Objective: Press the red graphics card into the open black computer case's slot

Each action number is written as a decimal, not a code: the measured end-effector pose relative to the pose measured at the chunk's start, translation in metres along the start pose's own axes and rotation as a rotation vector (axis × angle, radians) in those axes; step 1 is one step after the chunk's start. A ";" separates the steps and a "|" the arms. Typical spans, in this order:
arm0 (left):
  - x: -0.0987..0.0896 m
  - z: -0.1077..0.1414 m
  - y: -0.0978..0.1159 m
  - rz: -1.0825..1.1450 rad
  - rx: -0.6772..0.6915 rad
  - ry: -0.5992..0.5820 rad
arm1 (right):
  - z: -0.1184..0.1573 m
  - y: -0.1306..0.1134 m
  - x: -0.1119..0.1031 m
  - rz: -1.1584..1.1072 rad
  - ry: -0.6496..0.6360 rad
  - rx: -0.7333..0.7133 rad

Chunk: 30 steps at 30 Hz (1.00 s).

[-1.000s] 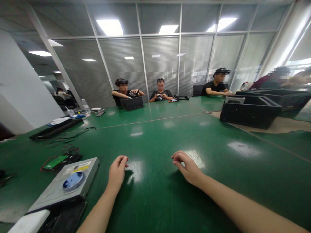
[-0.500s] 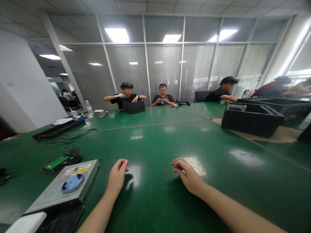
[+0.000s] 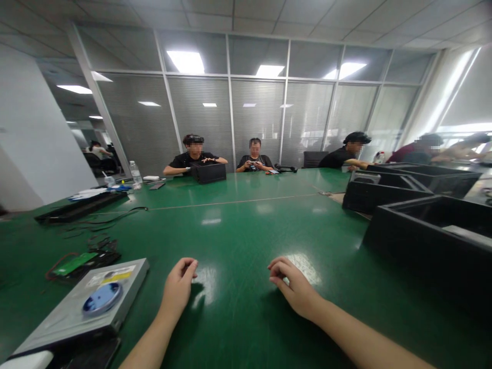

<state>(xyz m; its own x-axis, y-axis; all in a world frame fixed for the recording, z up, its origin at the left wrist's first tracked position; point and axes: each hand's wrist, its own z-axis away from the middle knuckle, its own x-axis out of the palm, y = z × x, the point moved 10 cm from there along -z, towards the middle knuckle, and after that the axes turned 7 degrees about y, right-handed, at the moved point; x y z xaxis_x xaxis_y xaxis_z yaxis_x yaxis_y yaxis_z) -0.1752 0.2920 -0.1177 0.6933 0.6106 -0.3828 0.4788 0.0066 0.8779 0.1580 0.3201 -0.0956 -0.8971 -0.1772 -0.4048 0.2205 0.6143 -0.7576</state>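
My left hand (image 3: 180,284) hovers low over the green tabletop (image 3: 226,246), fingers loosely curled and a small gap inside the thumb. Opposite it, my right hand (image 3: 292,287) is held in much the same way, thumb and fingertips apart. I see nothing in either hand. To the left of my left hand lies a flat silver metal drive (image 3: 57,320) with a label. A round blue dish (image 3: 102,299) sits on top of the drive. A white object (image 3: 33,360), cut off by the frame, is at the bottom left corner.
A large black open case (image 3: 426,251) stands close on my right, with another black case (image 3: 384,195) behind it. A green circuit board (image 3: 76,264) and a long black part (image 3: 80,206) lie at left. Several people sit beyond the table, one behind a black box (image 3: 210,173).
A large black case has come much further into view from the right edge. My hands keep nearly the same pose. The person at far left has lowered a raised arm. My view has shifted slightly.
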 end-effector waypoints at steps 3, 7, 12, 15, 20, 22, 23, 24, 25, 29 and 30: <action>0.000 -0.003 -0.004 -0.003 0.004 -0.005 | -0.001 -0.001 -0.003 0.011 0.012 0.003; -0.002 -0.007 -0.013 -0.015 -0.029 0.000 | -0.002 -0.004 -0.007 0.012 0.032 -0.011; -0.003 -0.012 -0.019 -0.028 -0.024 0.006 | -0.006 -0.005 -0.015 0.066 0.091 -0.018; -0.004 -0.016 -0.024 -0.002 -0.040 0.031 | -0.014 -0.012 -0.041 0.184 0.178 -0.046; -0.008 -0.017 -0.025 -0.009 -0.053 0.067 | -0.014 -0.019 -0.119 0.313 0.466 -0.071; -0.016 -0.017 -0.024 0.027 -0.042 0.136 | -0.008 -0.014 -0.136 0.338 0.533 -0.048; -0.020 -0.018 -0.024 0.052 -0.037 0.176 | -0.006 -0.011 -0.137 0.351 0.536 -0.041; -0.024 -0.018 -0.026 0.074 -0.038 0.209 | -0.005 -0.010 -0.133 0.361 0.521 -0.041; -0.026 -0.018 -0.028 0.089 -0.046 0.232 | -0.005 -0.010 -0.125 0.370 0.492 -0.050; -0.022 -0.014 -0.029 0.107 -0.065 0.218 | -0.022 -0.024 -0.066 0.416 0.330 -0.142; -0.020 -0.012 -0.025 0.099 -0.052 0.203 | -0.033 -0.027 -0.048 0.438 0.286 -0.165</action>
<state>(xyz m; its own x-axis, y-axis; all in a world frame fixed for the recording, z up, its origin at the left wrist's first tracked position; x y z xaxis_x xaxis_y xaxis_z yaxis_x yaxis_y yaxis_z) -0.2075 0.2892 -0.1288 0.6103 0.7572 -0.2329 0.3818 -0.0236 0.9239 0.1828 0.3374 -0.0389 -0.8082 0.3241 -0.4918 0.5544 0.7004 -0.4495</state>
